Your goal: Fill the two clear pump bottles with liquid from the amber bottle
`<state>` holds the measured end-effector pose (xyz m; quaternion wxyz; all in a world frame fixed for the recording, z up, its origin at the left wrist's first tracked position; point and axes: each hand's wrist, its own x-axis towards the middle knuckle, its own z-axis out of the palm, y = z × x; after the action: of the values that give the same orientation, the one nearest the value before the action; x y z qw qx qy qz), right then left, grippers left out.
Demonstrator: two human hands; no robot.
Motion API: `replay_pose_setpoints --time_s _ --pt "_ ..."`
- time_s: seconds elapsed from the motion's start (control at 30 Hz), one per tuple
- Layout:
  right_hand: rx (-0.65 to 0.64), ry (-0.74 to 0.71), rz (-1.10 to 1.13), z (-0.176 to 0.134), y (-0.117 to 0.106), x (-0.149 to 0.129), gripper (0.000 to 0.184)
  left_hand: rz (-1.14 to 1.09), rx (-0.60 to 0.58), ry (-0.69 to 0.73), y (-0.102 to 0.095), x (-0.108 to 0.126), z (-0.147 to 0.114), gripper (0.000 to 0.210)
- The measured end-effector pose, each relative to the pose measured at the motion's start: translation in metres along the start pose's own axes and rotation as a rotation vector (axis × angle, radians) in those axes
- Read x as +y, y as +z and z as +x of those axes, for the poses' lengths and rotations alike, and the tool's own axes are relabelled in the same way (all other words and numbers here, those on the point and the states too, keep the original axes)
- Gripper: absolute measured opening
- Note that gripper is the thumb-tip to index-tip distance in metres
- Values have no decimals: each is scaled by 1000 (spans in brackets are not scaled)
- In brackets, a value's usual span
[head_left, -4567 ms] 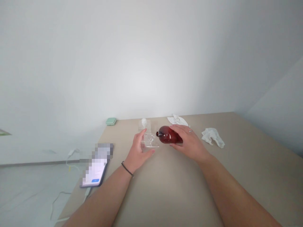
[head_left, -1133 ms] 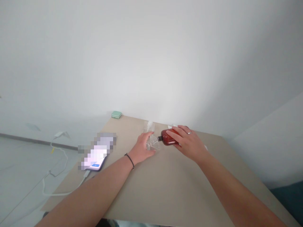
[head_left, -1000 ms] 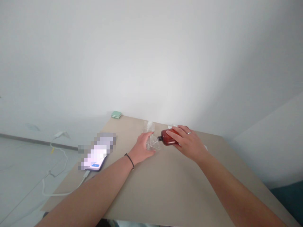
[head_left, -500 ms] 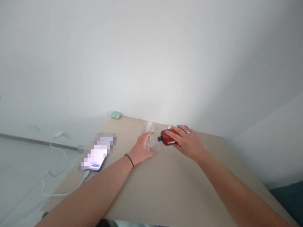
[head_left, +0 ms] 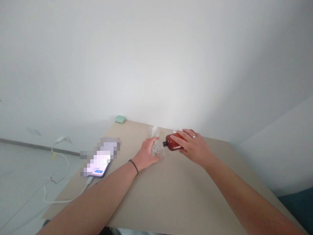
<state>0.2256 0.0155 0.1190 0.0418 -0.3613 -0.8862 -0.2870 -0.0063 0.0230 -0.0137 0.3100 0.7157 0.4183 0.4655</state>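
Already, with our right hand (head_left: 197, 147) clamped on the brown bottle (head_left: 170, 145) at twelve o'clock, we have it tipped, neck pointing nine o'clock toward the clear container (head_left: 158, 149) our left hand (head_left: 145, 154) encircles, though what remains inside we cannot tell.

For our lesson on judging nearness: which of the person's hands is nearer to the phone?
Left. The left hand is to the right of the phone, curved around the clear container; the right hand is farther right, holding the bottle.
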Motion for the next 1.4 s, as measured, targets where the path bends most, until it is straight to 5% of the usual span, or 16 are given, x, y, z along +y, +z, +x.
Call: replay_pose_setpoints --time_s 1.4 --pt "-82 -64 -12 16 -22 -2 48 -59 22 -53 -2 5 1 68"
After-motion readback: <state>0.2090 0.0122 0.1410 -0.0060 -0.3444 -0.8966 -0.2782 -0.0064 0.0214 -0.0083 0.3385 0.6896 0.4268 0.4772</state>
